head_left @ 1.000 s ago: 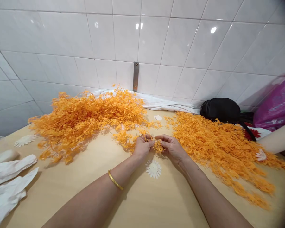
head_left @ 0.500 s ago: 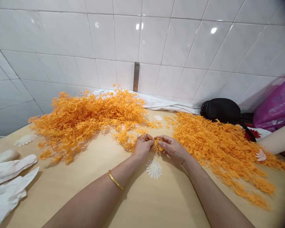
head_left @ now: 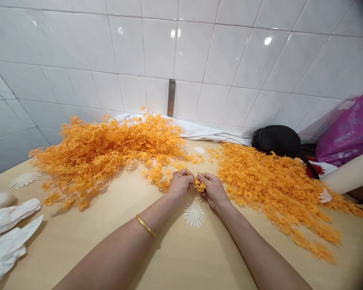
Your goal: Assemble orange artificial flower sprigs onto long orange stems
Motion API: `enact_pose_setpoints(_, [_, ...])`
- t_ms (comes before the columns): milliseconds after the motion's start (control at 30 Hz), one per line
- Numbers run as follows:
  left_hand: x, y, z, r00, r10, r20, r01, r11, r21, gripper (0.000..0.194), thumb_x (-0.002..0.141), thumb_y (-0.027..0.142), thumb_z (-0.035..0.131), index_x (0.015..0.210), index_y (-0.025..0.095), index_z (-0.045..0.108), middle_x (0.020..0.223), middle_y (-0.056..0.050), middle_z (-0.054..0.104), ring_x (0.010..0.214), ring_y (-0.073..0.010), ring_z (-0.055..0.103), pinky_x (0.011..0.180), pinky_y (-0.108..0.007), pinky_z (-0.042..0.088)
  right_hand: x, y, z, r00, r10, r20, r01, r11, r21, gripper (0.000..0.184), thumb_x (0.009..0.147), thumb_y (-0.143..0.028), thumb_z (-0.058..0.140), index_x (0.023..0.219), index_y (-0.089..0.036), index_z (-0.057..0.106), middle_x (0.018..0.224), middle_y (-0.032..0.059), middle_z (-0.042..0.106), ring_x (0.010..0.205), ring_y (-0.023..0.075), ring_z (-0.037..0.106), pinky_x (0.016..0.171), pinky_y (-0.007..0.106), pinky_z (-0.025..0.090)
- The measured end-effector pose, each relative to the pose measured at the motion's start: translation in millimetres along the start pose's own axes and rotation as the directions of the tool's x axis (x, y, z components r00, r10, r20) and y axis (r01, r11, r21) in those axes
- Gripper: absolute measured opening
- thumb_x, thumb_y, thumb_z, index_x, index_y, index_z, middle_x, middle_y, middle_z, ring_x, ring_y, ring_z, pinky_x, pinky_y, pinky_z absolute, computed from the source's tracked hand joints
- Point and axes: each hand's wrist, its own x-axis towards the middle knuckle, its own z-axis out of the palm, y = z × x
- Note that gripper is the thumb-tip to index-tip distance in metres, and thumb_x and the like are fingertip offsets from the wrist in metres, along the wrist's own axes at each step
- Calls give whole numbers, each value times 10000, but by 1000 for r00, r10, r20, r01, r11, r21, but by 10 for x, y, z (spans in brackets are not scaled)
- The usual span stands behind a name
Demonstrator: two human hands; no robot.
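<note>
Fingers of the left hand (head_left: 179, 185): curled, thumb and forefinger pinched on an orange stem (head_left: 186, 172), mostly hidden.
Fingers of the right hand (head_left: 214, 190): thumb and forefinger pressed together on the orange sprig (head_left: 200, 186).
Orange sprig: between the two hands, above the table (head_left: 175, 257).
Since half a second ago: the right hand has turned more upright, its thumb higher on the sprig; the left keeps its pinch.
White flower (head_left: 194, 215): flat on the table, just below the hands.
Orange heaps: one left (head_left: 109, 149), one right (head_left: 266, 177).
Farther back: black pouch (head_left: 276, 140), purple bag (head_left: 347, 131).
</note>
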Motion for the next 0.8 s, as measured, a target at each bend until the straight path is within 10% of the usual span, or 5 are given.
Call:
enact_pose_setpoints(367, [-132,16,25,999,-38,-13,38,999,0,98,514,57,493,520,151,463,391,59,386,322,-34,299,358,-184,182,123,-162,-215,973,85,-215,-67,994,86,99,698,-265,540,691,-188,479,461,-45,483,339,40,364,310,142,239])
enact_pose_setpoints(800, [-134,-16,26,997,70,-16,-69,996,54,106,578,91,555,574,156,471,364,60,388,329,-50,337,375,-188,224,19,-173,-282,926,210,315,-182,977,-116,187,643,-304,648,711,-151,566,544,-32,509,370,22,377,331,144,257])
